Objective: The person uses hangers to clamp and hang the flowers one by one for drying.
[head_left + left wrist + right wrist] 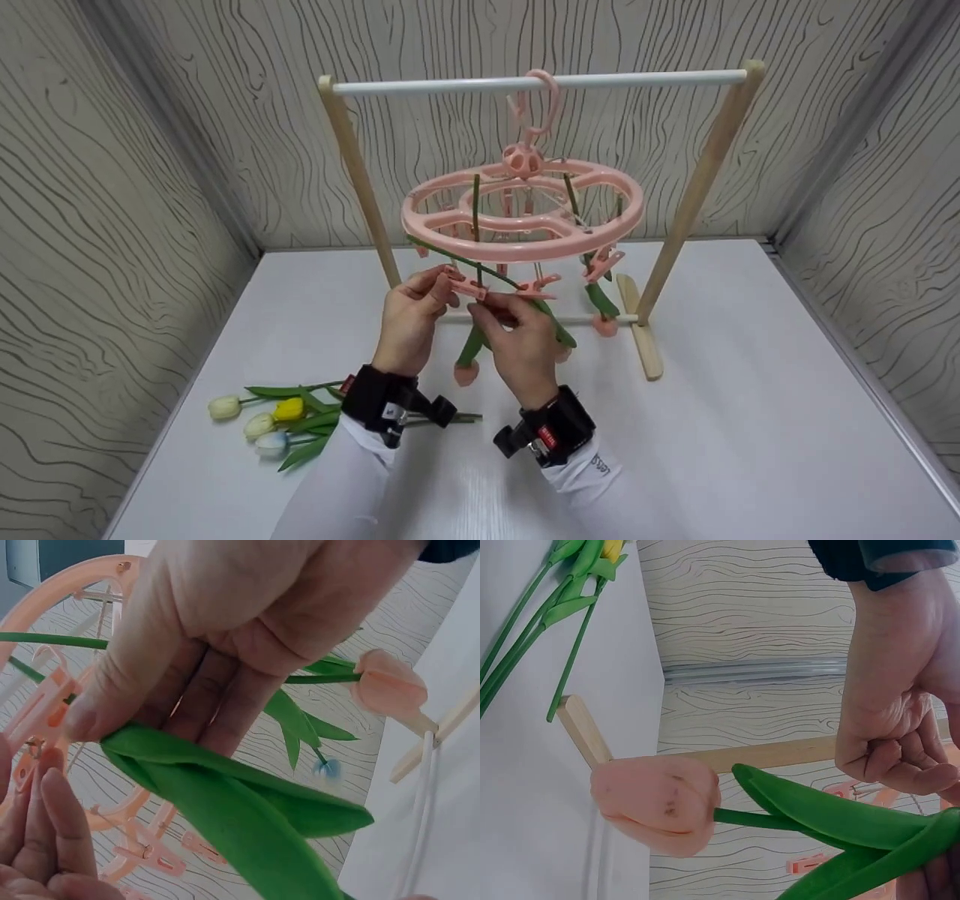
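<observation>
Tulip (470, 351), peach-pink and hanging bloom-down, was pinched near the base of its leaves by the curled fingers of your right hand (525, 345), while your left hand (409, 326) gripped a pink clip (466, 287) below the front rim of an oval hanging rack (517, 246).

The flower's long axis was the crux: its stem (475, 210) stood nearly upright, rising past the clip and in front of the rim, with the bloom (466, 373) below and to the left of your right hand. The clip lay just above your right fingertips, its length slanting across the stem. Your right hand was nearer the tulip, your left nearer the clip's left end. Whether the clip's jaws had closed around the stem could not be told.

Lettering on your white right cuff (598, 466) appeared to begin "Lens," the remainder unclear. Red tags showed on both black wristbands (568, 420), their print too small to read.
</observation>
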### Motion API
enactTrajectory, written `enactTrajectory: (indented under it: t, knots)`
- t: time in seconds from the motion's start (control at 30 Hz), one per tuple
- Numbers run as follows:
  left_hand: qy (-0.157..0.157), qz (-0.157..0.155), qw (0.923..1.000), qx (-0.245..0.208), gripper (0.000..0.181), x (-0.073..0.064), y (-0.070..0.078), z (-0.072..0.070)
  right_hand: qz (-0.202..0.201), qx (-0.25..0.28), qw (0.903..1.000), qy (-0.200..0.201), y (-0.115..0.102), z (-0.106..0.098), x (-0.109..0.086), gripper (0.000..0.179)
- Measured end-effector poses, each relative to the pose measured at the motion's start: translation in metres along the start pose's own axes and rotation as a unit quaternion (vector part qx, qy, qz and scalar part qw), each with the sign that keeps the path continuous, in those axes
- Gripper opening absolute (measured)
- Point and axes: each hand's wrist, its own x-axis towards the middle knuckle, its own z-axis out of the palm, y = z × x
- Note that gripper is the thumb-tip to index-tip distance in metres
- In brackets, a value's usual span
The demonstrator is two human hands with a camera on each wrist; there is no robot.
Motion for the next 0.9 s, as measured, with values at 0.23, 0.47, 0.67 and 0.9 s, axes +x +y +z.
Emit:
enactTrajectory:
  t: [0.23,0.47,0.67,0.9]
  knots:
    - [0.004,0.003,1.0,-0.007,0.051,-0.001,0.005,0.002,0.002,-0.011,0.9999,0.009,0.002,0.001,0.001,0.011]
    - [0.0,-0.012,0.9999,0.005,0.045,0.0,0.007,0.003,0.005,0.01,0.9999,-0.001,0.01,0.002,0.002,0.013]
    - [0.008,-0.029,0.9985,0.046,0.026,0.002,0.007,0.006,0.025,-0.002,0.9988,-0.043,0.012,-0.002,0.001,0.021]
    - [0.004,-0.026,0.9967,0.077,0.027,0.008,0.005,0.004,0.019,-0.055,0.996,-0.067,0.01,-0.006,-0.004,0.027]
